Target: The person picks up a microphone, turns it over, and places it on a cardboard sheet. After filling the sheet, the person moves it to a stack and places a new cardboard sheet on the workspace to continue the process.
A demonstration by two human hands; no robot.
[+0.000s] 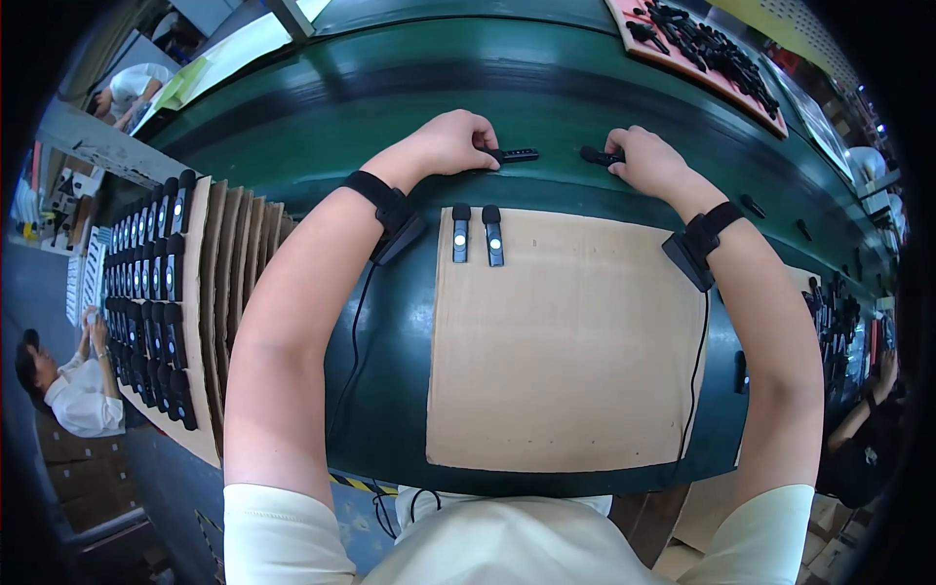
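A: The left hand (453,141) and the right hand (648,161) are well apart. How are they posed?

B: Both arms stretch forward, elbows slightly bent, so the hands sit beyond the far edge of a flat tan cardboard sheet (565,361). The left wrist turns inward, thumb and fingers pinching the rounded head of a slim black stick-shaped microphone (520,154).

A: And the other one?

B: Knuckles up, its fingers close on the body of a second black round-headed microphone (597,156), head aimed at the first. A gap separates them. I can't tell whether either touches the dark green smooth surface (585,78).

A: What's on each wrist?

B: One black strap with a box, so two in all; a thin cable hangs from each.

A: Count what's on the sheet.

B: Two black microphones with pale round lights (493,237), side by side near its far left corner, heads toward the far edge.

A: Elsewhere?

B: Left of the sheet, a stack of tan cardboard sheets (200,322) carries four rows of microphones. At least two loose black pieces (753,206) lie on the surface beyond the right forearm. A flat pink tray (777,125) past them holds too many to count.
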